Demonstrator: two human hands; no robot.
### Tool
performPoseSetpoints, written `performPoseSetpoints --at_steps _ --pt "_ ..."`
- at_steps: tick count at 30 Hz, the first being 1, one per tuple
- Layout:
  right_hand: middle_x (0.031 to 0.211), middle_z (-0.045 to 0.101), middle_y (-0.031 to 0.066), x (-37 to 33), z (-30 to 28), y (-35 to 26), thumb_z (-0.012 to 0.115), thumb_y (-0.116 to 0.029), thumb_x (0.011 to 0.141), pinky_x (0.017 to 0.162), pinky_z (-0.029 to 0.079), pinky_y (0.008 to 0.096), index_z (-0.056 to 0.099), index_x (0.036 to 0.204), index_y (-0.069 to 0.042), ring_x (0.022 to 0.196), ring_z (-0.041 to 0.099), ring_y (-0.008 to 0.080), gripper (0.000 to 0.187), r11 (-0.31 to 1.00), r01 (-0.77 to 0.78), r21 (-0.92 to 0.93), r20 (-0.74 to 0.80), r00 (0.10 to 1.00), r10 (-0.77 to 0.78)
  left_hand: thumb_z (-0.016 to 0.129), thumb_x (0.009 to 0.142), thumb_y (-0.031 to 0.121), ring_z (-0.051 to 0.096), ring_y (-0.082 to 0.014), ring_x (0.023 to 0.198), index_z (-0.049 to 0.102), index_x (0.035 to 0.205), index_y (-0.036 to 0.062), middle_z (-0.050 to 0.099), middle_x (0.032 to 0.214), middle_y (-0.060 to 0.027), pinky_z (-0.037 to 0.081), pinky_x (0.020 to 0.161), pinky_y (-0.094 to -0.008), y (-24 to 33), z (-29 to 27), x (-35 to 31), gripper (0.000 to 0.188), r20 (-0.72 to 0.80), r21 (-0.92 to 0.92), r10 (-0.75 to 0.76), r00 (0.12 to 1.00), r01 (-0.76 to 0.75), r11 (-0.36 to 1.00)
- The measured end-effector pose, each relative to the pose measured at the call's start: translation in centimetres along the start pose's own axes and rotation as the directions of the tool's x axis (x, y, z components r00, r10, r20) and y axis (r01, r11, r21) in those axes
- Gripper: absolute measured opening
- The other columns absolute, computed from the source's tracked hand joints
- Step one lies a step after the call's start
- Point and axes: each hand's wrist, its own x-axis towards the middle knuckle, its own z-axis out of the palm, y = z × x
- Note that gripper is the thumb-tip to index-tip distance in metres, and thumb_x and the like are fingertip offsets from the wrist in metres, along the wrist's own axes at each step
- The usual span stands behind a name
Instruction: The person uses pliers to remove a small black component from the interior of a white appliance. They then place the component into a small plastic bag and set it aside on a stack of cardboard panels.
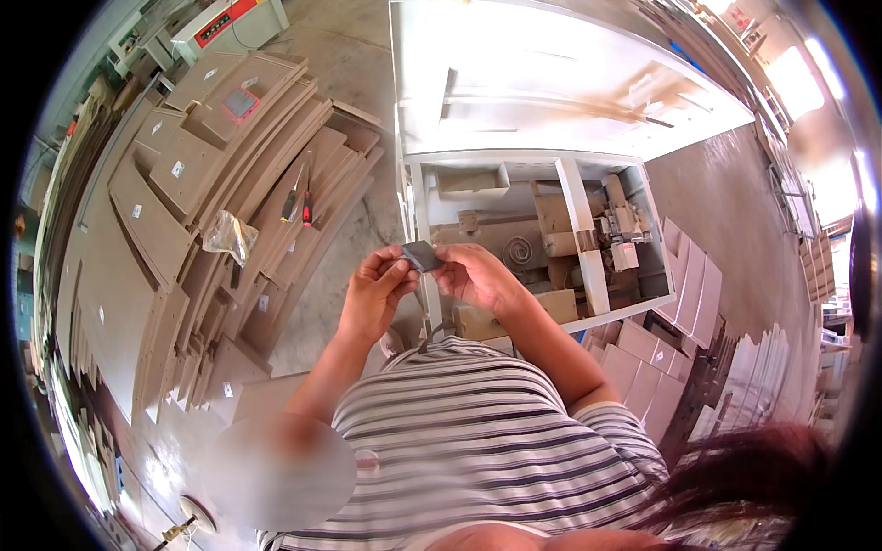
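Observation:
Between my two hands, in front of my chest, is a small dark grey, flat, squarish piece; what kind of thing it is I cannot tell. My left hand pinches its left edge between thumb and fingers. On its other side, my right hand grips the right edge with the fingertips. Both hands are raised beside the near left edge of a white open-topped machine cabinet. Its white lid is tipped up at the back. Inside sits dusty machinery, including a motor-like unit on the right.
Stacked brown-grey panels fill the left side. Two screwdrivers and a clear plastic bag lie on them. More panels lean at the right of the cabinet, with pale strips nearby. A red-and-white machine stands at the far left.

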Motion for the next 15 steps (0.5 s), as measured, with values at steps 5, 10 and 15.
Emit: performPoseSetpoints --at_steps 5,10,15 --pt "0.082 0.065 0.0046 -0.3 0.4 0.5 0.059 -0.02 0.095 0.055 0.044 0.0241 0.066 0.1 -0.001 0.065 0.058 0.0101 0.02 1.0 0.013 -0.026 -0.032 0.999 -0.014 0.057 0.098 0.013 0.065 -0.0147 0.083 0.057 0.118 0.0036 0.066 0.097 -0.007 0.056 0.074 -0.0288 -0.1 -0.5 -0.1 0.022 -0.069 0.096 -0.022 0.997 0.028 0.995" --pt "0.078 0.063 0.0098 1.1 -2.1 2.8 0.05 -0.018 0.097 0.057 0.043 0.0311 0.062 0.102 0.001 0.063 0.057 0.0186 0.023 0.995 -0.013 0.101 0.073 0.997 0.006 0.059 0.098 0.018 0.064 -0.0137 0.079 0.055 0.122 0.0037 0.067 0.092 -0.007 0.053 0.068 -0.0274 2.0 -8.8 0.5 0.028 -0.29 0.419 0.185 0.939 -0.05 0.907" --pt "0.085 0.062 0.0096 3.0 -2.4 4.8 0.047 -0.018 0.098 0.059 0.044 0.0328 0.06 0.105 0.0 0.067 0.057 0.0205 0.023 0.996 -0.086 0.027 0.012 0.996 0.085 0.057 0.097 0.016 0.061 -0.0115 0.066 0.053 0.124 0.0089 0.067 0.085 -0.0086 0.05 0.057 -0.0266 7.0 -27.4 1.0 0.028 -0.642 0.538 0.463 0.611 -0.071 0.84"
